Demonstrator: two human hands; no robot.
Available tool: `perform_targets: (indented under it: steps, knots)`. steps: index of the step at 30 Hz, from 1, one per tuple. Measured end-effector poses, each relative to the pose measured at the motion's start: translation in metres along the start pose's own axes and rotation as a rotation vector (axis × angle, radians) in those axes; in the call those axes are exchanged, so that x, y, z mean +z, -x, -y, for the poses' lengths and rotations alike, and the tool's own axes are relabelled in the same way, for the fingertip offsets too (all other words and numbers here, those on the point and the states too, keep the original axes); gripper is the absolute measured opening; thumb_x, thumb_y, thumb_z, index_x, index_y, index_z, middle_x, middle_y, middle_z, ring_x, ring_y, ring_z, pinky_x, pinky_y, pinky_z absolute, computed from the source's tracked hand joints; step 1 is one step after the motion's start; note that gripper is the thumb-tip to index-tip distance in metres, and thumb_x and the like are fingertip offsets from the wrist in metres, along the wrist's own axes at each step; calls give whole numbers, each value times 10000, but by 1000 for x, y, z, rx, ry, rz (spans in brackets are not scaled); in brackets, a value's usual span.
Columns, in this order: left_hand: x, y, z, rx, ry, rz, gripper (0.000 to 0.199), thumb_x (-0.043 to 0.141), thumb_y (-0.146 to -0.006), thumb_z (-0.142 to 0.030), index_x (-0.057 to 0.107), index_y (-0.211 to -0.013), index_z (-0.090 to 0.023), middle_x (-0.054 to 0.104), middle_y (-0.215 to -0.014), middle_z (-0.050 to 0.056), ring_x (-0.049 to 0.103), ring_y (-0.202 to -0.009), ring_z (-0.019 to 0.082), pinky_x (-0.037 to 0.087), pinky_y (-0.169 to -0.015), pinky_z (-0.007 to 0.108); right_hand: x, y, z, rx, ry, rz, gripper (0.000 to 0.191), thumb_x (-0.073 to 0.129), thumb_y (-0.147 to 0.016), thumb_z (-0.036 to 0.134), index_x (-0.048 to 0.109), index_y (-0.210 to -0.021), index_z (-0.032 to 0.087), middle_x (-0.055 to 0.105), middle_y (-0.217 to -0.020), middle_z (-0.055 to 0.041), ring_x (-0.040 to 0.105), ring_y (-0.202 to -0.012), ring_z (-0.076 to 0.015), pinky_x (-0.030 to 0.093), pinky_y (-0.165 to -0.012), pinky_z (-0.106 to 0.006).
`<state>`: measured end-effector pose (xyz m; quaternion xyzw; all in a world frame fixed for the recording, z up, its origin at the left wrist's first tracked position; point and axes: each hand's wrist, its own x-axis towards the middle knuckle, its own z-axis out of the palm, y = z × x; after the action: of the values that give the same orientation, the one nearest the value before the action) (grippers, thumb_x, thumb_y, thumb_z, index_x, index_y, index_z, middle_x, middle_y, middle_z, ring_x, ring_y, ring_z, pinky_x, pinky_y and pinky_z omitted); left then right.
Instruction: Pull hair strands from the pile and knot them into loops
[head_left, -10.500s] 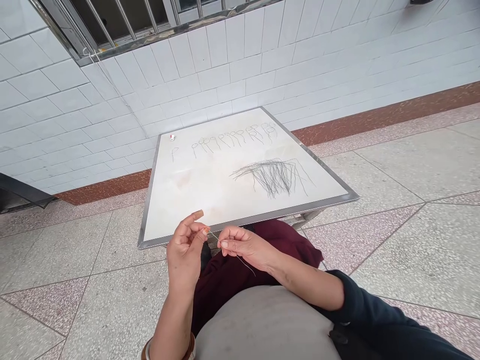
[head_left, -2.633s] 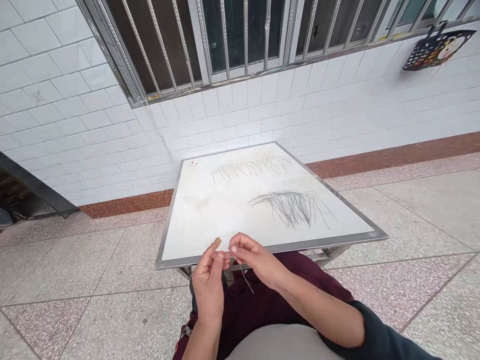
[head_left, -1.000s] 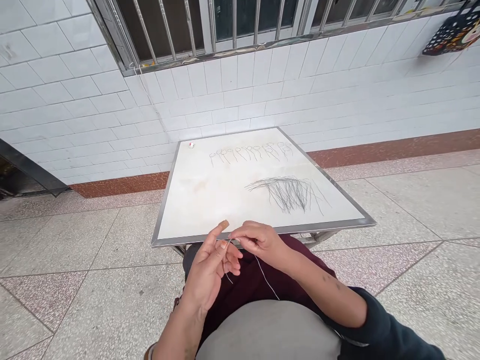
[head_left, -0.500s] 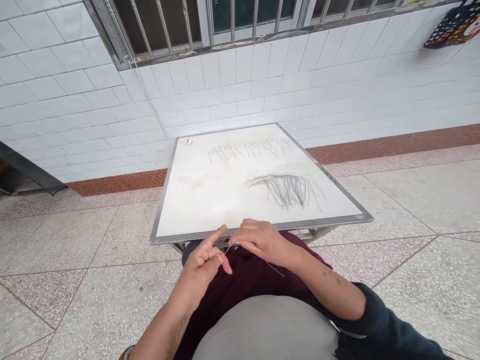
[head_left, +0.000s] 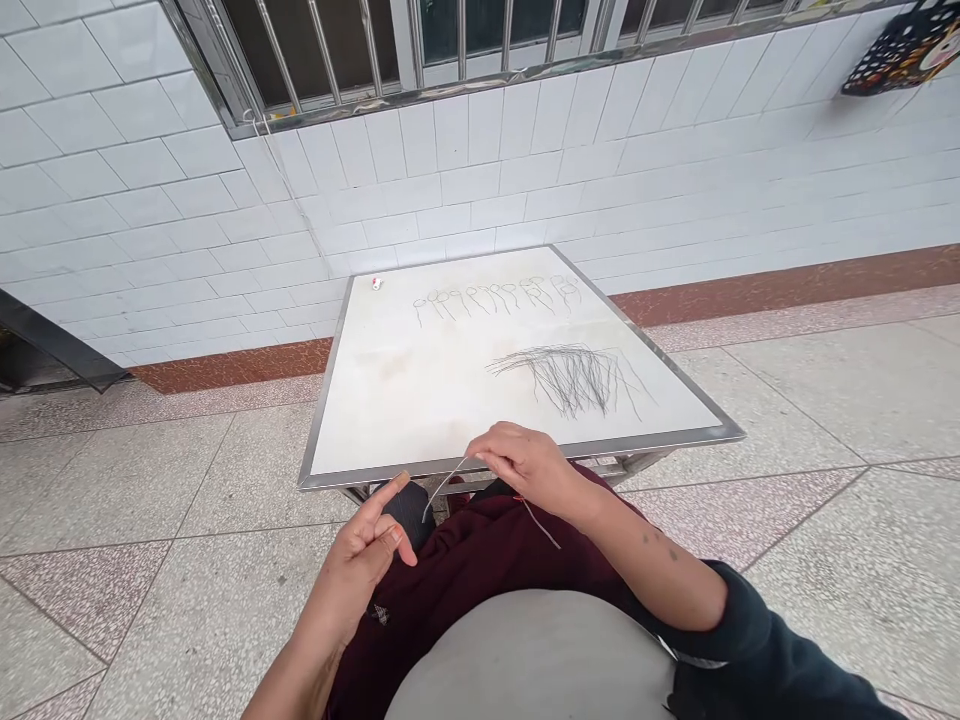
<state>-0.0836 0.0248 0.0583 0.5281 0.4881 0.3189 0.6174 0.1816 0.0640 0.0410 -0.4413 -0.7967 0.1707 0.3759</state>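
My right hand (head_left: 525, 465) pinches a thin wire (head_left: 447, 481) above the near edge of the table (head_left: 390, 420). One end of the wire curves down to the left, and its other end trails below my wrist over the dark red trousers. My left hand (head_left: 367, 550) is to the left, its index finger stretched out with a tan covering on the tip. Its thumb lies close to the bent middle finger, and the wire's curved end appears apart from them. A loose pile of dark wires (head_left: 577, 375) lies on the tabletop. Behind it runs a row of wires with looped ends (head_left: 499, 295).
A small white and red object (head_left: 376, 284) sits at the table's far left corner. The table stands near a white tiled wall (head_left: 405, 200) below a barred window (head_left: 457, 40). A dotted bag (head_left: 900, 55) hangs at upper right.
My left hand has moved left and down, away from the right. The right hand has risen slightly with the wire, whose curved left end now shows between the hands.
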Motion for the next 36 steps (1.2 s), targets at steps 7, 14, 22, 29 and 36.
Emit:
perform_targets:
  steps: [7,14,22,29,36]
  knots:
    - [-15,-6,-12,96,-33,-287,697,631,-795,-439,416,-1412,-196,679,-739,17,411,-505,99,346,-489,220,-14,0,4,97,-64,-90,240,455,-918,215,691,-941,255,692,-860,-35,626,-791,-178,464,-713,-303]
    - [39,-17,-46,308,-316,-131,574,636,-818,-325,484,-1371,-283,706,-944,40,601,-787,171,467,-772,303,-10,1,24,20,-55,-55,226,467,-920,208,688,-950,249,677,-800,-34,617,-733,-160,448,-666,-277]
    - [62,-19,-42,491,-555,-265,516,541,-850,-175,523,-1345,-318,736,-960,21,653,-849,203,464,-859,335,-6,4,30,6,-76,-64,229,473,-900,162,676,-966,247,693,-847,-25,632,-772,-153,459,-683,-257]
    - [59,-18,-37,570,-857,-286,592,436,-859,-100,403,-1418,-293,718,-983,-2,651,-796,153,517,-784,299,1,6,31,0,-78,-75,217,490,-883,117,667,-945,225,702,-859,-3,638,-776,-123,462,-682,-223]
    - [54,-18,-38,487,-843,-304,553,442,-872,-141,423,-1399,-307,721,-929,-20,662,-768,148,527,-725,290,3,7,31,23,-37,-65,216,511,-869,102,671,-942,227,708,-864,13,642,-779,-120,450,-667,-217]
